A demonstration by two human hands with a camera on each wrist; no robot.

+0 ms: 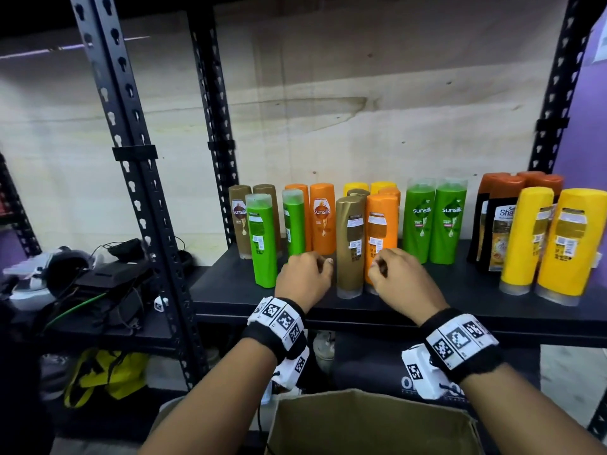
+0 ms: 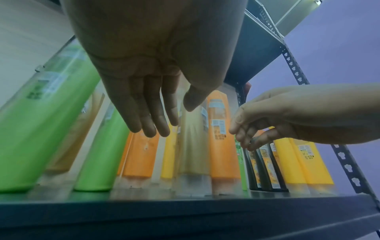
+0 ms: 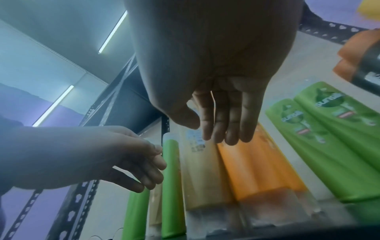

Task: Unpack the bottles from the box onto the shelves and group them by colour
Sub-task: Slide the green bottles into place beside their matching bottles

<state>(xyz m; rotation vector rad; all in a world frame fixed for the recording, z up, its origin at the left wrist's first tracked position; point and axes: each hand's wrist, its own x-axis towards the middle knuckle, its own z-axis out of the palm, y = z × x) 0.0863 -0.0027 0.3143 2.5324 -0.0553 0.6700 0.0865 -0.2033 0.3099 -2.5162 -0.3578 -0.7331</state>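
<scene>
Upright bottles stand on the black shelf (image 1: 427, 300), mixed in colour on its left half. A gold bottle (image 1: 350, 244) stands at the front between my two hands, with an orange bottle (image 1: 381, 228) just to its right. My left hand (image 1: 323, 262) hovers left of the gold bottle, in front of a green bottle (image 1: 293, 224); its fingers (image 2: 152, 123) hang relaxed and hold nothing. My right hand (image 1: 379, 264) is in front of the orange bottle (image 3: 257, 170), fingers (image 3: 222, 133) loose and empty. The cardboard box (image 1: 361, 425) is open below; its inside is hidden.
Two green Sunsilk bottles (image 1: 435, 221) stand right of centre, then dark bottles with brown caps (image 1: 496, 224) and two big yellow bottles (image 1: 555, 244) at the front right. A black slotted post (image 1: 141, 192) bounds the shelf's left side. Cables and gear (image 1: 82, 280) fill the neighbouring shelf.
</scene>
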